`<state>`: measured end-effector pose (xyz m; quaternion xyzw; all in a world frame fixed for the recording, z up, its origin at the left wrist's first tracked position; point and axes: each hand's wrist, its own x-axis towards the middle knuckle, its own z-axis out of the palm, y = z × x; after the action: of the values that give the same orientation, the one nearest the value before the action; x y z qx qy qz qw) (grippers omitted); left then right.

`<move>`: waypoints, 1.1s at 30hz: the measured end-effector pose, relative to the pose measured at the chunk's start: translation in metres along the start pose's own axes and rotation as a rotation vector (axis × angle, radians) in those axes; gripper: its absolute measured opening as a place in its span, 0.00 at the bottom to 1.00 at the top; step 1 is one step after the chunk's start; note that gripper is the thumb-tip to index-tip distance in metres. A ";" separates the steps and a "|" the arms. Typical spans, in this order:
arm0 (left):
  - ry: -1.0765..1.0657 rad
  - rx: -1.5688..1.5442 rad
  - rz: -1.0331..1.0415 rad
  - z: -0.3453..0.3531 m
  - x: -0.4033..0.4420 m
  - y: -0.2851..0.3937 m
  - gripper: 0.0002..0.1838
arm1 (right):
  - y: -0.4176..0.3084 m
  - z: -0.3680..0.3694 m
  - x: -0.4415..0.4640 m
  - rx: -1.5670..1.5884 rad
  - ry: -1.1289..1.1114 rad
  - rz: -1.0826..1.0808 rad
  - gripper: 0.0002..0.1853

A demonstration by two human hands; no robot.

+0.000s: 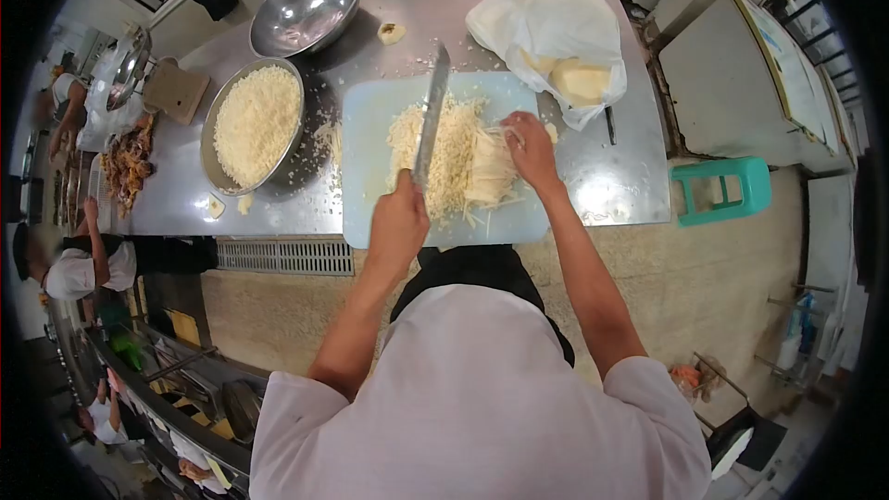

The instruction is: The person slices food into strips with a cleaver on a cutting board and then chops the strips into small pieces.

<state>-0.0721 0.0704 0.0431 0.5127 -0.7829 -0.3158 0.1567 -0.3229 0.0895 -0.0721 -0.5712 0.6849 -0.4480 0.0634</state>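
My left hand [400,218] is closed round the handle of a large knife [432,116], its broad blade pointing away from me over the chopping board [366,167]. Under and beside the blade lies a pile of finely chopped pale food [449,162]. To its right is a bundle of longer pale strips [491,167]. My right hand [531,150] rests at the upper right end of these strips, fingers bent and drawn together. Whether they pinch some strips is hidden.
Left of the board stands a metal bowl [259,125] heaped with chopped pale bits; an empty steel bowl [306,9] is behind it. A white plastic bag [556,23] holds pale yellow blocks [582,81]. A green stool [722,190] stands right. Co-workers [79,264] are at left.
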 end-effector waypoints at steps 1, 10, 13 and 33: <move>0.001 0.006 0.002 0.019 0.008 -0.018 0.06 | 0.005 0.000 0.004 0.004 0.005 0.001 0.13; -0.079 0.025 -0.020 0.014 0.007 -0.013 0.07 | 0.002 0.008 0.008 -0.183 -0.201 0.280 0.17; -0.072 0.065 0.004 0.045 0.020 -0.042 0.07 | 0.008 0.025 0.002 0.084 -0.220 0.224 0.14; -0.237 0.156 0.124 0.048 0.016 -0.012 0.04 | -0.031 0.041 -0.024 -0.132 0.162 -0.066 0.06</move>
<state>-0.0979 0.0689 -0.0019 0.4333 -0.8481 -0.3020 0.0418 -0.2679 0.0889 -0.0851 -0.5584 0.6967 -0.4482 -0.0447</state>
